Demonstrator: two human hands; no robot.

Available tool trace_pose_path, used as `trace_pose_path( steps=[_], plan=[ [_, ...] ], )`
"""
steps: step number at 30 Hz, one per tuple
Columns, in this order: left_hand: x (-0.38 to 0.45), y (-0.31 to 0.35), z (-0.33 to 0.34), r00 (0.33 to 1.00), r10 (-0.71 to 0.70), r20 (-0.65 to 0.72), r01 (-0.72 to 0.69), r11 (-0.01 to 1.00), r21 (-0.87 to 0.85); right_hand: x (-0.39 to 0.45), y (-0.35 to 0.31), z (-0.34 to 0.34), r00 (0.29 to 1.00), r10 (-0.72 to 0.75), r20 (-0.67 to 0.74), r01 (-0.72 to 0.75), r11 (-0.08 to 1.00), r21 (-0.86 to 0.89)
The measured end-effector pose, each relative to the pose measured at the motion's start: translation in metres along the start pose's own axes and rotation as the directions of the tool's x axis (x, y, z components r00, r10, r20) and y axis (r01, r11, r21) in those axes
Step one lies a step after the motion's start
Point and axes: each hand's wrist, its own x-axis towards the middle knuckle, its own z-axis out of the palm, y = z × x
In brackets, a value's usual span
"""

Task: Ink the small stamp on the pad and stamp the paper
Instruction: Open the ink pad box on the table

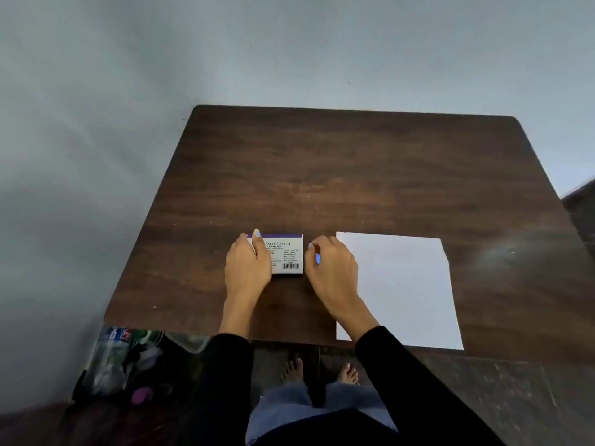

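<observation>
Down from the head camera, a dark wooden worktop (354, 175) stood against a pale grey wall. Near its front edge, left of the middle, lay a small white box (285, 254) with a purple strip along its far side, printed text and a barcode facing up; the label read as a stamp pad. The left hand (248, 263) lay over the box's left end, its fingers (256, 239) together and curled down onto the box, one pale-painted nail reaching the far edge. The right hand (331, 265) sat just beside the box's right side, its fingers bent in close together with something small and blue (318, 258) showing between them; whether that was the stamp, and whether the hand truly gripped it, could not be told. A white sheet of paper (402, 291) lay flat to the right of that hand, its near edge running along the front edge of the worktop, its left part hidden under the wrist and black sleeve. Below the worktop showed bare feet on the floor, and a cluttered bag (128, 362) by the front left corner.
</observation>
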Motion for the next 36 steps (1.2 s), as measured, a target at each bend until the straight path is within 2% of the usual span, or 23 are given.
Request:
trace_pose_path(
  steps=[6,11,16,25,30,36],
  plan=[
    [0.000,-0.015,0.003,0.994,-0.091,-0.058,0.091,0.996,0.009,-0.002,-0.005,0.014,0.996,-0.008,0.094,0.020,0.992,-0.126],
    [0.002,-0.020,0.002,0.981,-0.192,-0.030,0.191,0.981,-0.045,-0.003,-0.009,0.024,0.983,0.028,0.182,-0.008,0.994,-0.105],
    [0.003,-0.019,0.000,0.972,-0.236,-0.005,0.235,0.968,-0.086,-0.004,-0.012,0.025,0.974,0.054,0.218,-0.041,0.997,-0.063],
    [0.009,-0.009,-0.011,0.959,-0.273,0.078,0.281,0.950,-0.133,0.006,-0.016,0.009,0.967,0.151,0.206,-0.143,0.988,-0.051],
    [0.015,-0.002,-0.023,0.966,-0.256,0.046,0.260,0.948,-0.182,0.018,-0.022,0.000,0.971,0.147,0.189,-0.144,0.989,-0.031],
    [0.030,0.007,-0.031,0.969,-0.249,-0.008,0.232,0.916,-0.326,0.037,-0.028,-0.007,0.971,0.186,0.151,-0.191,0.981,0.016]
  ],
)
